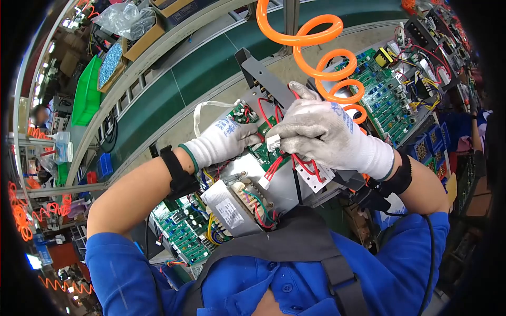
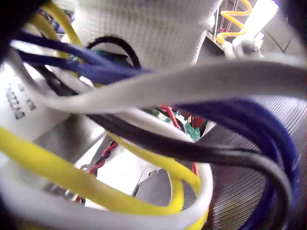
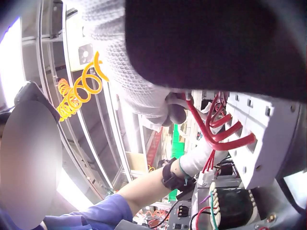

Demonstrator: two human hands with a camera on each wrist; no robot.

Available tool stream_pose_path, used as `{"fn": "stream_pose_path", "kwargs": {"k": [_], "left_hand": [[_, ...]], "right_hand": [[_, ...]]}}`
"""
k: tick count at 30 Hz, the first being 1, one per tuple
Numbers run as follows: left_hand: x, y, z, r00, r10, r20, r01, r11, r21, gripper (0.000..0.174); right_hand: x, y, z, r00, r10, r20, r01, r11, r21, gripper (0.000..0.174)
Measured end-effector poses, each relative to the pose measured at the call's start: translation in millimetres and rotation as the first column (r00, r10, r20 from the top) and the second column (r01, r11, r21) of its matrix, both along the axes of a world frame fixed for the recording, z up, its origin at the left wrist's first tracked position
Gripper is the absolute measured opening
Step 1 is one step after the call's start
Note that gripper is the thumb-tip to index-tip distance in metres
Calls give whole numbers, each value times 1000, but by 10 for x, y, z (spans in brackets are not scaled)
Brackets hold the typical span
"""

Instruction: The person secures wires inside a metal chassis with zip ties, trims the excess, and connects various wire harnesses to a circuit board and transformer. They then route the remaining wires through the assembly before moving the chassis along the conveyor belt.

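My right hand [image 1: 321, 131], in a white-grey glove, pinches a small white plug connector [image 1: 273, 142] over the metal chassis. Red wires [image 1: 298, 158] run below its fingers; in the right wrist view, thick red wires [image 3: 232, 141] enter a white block [image 3: 268, 139]. My gloved left hand [image 1: 226, 138] reaches over a green circuit board [image 1: 263, 152], fingertips by a red wire and partly hidden. A second white connector [image 1: 265, 181] hangs on red leads. Nearer my body sits a transformer [image 1: 250, 203] with a labelled metal side. Yellow, blue, black and white wires cross the left wrist view.
An orange coiled hose [image 1: 337, 63] hangs close by my right hand. More green circuit boards lie at right [image 1: 377, 89] and lower left [image 1: 182, 229]. An upright dark metal bracket [image 1: 269, 79] rises behind the hands. A green tray [image 1: 87, 92] stands at upper left.
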State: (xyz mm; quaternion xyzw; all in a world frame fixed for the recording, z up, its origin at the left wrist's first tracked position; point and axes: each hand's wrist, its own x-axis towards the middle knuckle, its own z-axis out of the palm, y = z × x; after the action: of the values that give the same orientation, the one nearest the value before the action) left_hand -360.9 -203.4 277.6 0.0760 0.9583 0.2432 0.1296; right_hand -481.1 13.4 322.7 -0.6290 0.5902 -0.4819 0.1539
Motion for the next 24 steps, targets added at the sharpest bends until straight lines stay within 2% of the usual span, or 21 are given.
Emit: {"fn": "stream_pose_path", "kwargs": {"k": [3, 5, 8, 9, 12, 13, 14, 16, 17, 18, 20, 21, 22, 24], "left_hand": [[0, 24, 16, 999, 30, 28, -31, 999, 14, 31], [-21, 46, 55, 974, 101, 205, -99, 995, -19, 31], [12, 45, 44, 992, 74, 103, -75, 997, 0, 31], [21, 47, 63, 992, 76, 96, -76, 997, -5, 31], [-3, 87, 126, 986, 90, 142, -84, 995, -51, 28], [0, 78, 69, 982, 120, 148, -123, 992, 16, 27], [11, 76, 53, 984, 120, 135, -122, 992, 13, 27], [6, 66, 48, 994, 79, 73, -81, 996, 25, 28], [-30, -6, -49, 994, 19, 110, -4, 991, -132, 36], [-20, -46, -106, 998, -52, 24, 54, 995, -79, 38], [-11, -89, -174, 999, -53, 8, 53, 998, -31, 38], [16, -24, 38, 994, 24, 105, -17, 997, -73, 37], [35, -56, 140, 996, 32, 88, -26, 997, -68, 37], [144, -93, 304, 984, -40, 173, 75, 977, -202, 35]], "right_hand": [[-14, 11, -16, 999, -12, -31, 12, 1000, -15, 19], [-15, 19, 19, 999, -4, -41, 5, 999, 35, 21], [-15, 21, 19, 996, -25, -88, 27, 999, 24, 20], [-10, 28, 30, 999, -23, -33, 24, 998, 54, 20], [8, 20, 0, 999, -20, -36, 20, 1000, -1, 20], [5, 16, -7, 1000, -8, -25, 8, 1000, -17, 19], [9, 13, -10, 999, -9, -37, 8, 1000, -21, 19], [13, 19, 7, 998, -21, -66, 21, 1000, 6, 19], [23, 19, 28, 999, -22, -45, 23, 999, 32, 19], [24, 23, 34, 999, -19, -49, 22, 998, 64, 17], [21, 13, 19, 994, -36, -105, 41, 998, 42, 17], [30, -16, 76, 992, -30, -126, 35, 999, 41, 17], [60, -50, 141, 980, -39, -195, 56, 995, 81, 18], [166, -124, 246, 962, -17, -271, 59, 988, 145, 20]]}}
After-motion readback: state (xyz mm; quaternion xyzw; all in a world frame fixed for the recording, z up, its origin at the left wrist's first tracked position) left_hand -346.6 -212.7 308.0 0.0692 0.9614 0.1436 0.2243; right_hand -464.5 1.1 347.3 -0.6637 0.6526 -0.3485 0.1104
